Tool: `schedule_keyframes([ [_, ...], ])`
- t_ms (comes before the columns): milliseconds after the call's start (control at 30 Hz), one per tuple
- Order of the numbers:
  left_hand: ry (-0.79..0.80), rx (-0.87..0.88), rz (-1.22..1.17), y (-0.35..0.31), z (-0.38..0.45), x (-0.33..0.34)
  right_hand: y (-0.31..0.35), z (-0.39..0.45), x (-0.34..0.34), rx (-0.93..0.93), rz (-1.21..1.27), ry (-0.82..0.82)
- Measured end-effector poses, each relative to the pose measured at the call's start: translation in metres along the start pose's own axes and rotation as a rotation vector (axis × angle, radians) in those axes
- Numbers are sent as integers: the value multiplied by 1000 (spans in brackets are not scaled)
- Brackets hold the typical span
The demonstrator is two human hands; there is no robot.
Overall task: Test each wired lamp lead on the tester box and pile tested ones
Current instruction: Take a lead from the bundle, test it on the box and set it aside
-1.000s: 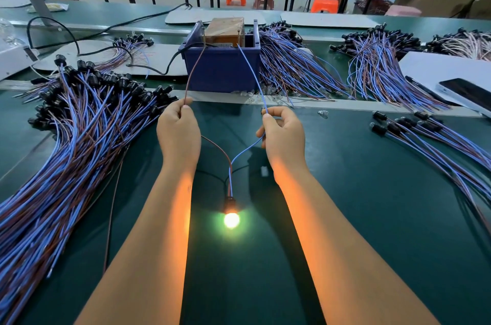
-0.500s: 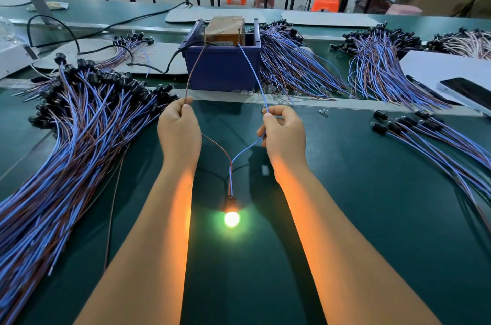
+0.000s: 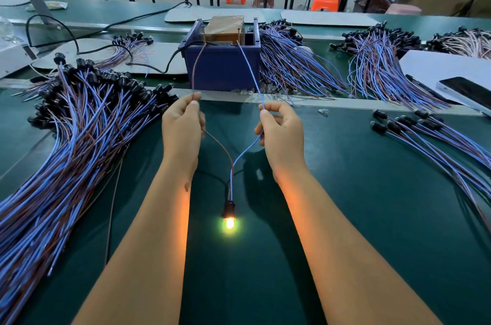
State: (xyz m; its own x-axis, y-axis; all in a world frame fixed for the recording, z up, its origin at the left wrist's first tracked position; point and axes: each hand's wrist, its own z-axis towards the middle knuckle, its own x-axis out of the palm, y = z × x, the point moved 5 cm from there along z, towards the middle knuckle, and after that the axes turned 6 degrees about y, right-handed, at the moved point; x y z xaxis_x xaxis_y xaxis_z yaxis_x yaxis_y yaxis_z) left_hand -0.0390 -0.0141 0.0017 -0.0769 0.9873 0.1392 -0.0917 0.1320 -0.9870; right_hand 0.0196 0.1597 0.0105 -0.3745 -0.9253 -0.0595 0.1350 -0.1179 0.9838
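Note:
My left hand [image 3: 182, 128] pinches the brown wire [image 3: 197, 69] of a lamp lead; my right hand [image 3: 282, 133] pinches its blue wire [image 3: 248, 66]. Both wires run up to the brown tester box [image 3: 224, 28] inside a dark blue bin [image 3: 223, 69]. The lead's black socket and small bulb [image 3: 229, 222] lie on the green mat between my forearms, and the bulb glows orange. A large pile of leads [image 3: 66, 138] spreads to my left. A smaller row of leads [image 3: 430, 138] lies to my right.
More lead bundles [image 3: 292, 64] lie behind a metal rail [image 3: 345, 104] beside the bin, others [image 3: 377, 58] further right. A phone [image 3: 467, 92] rests on a white sheet at far right. A black cable [image 3: 159, 69] runs into the bin. Stools and tables stand beyond.
The view has tilted slightly and my right hand's fingers have loosened a little around the blue wire. The bulb stays lit and both hands keep their wires.

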Motion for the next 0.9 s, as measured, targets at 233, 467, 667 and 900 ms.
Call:
schedule_keyframes([
  [233,377,-15,-97,-3,-13,32,6,-4,12,-126,-34,138],
  [467,453,-89,-27,-1,-19,39,3,-2,15,-140,3,180],
  [667,381,-107,-73,-2,-16,32,3,-2,18,-100,31,271],
  [900,208,-78,-325,-2,-5,17,9,-11,30,-161,-18,485],
])
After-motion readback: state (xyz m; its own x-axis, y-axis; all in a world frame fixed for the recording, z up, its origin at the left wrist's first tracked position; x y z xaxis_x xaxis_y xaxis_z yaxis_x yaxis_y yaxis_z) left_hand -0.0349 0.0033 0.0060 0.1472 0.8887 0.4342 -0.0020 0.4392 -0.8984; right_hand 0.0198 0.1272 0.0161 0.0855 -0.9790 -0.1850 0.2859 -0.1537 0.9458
